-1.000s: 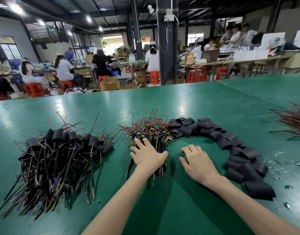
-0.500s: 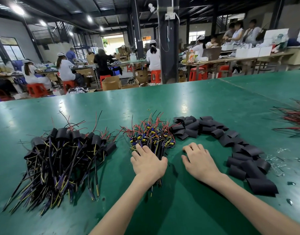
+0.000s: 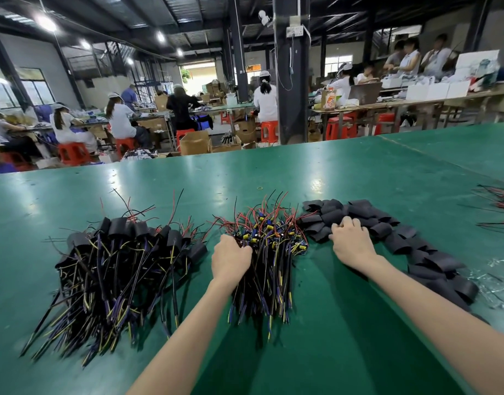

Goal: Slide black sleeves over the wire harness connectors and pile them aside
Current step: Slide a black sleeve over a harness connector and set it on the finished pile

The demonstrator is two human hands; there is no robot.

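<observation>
Green table (image 3: 359,172), black sleeves (image 3: 393,240), dark pillar (image 3: 290,95), red stools (image 3: 74,153), seated workers (image 3: 265,101)

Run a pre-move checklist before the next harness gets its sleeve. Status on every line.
1. Left hand on the unsleeved harnesses: ok, its fingers curl into the bundle near the connector ends.
2. One harness singled out from the bundle: cannot tell, the fingertips are hidden among the wires.
3. Right hand at the loose sleeves: ok, it rests on the near end of the pile.
4. One sleeve pinched: cannot tell, the fingertips are hidden.
5. Sleeved pile kept aside: ok, it lies left of the left hand.
6. Sleeve supply: ok, many loose sleeves trail off to the right.
</observation>
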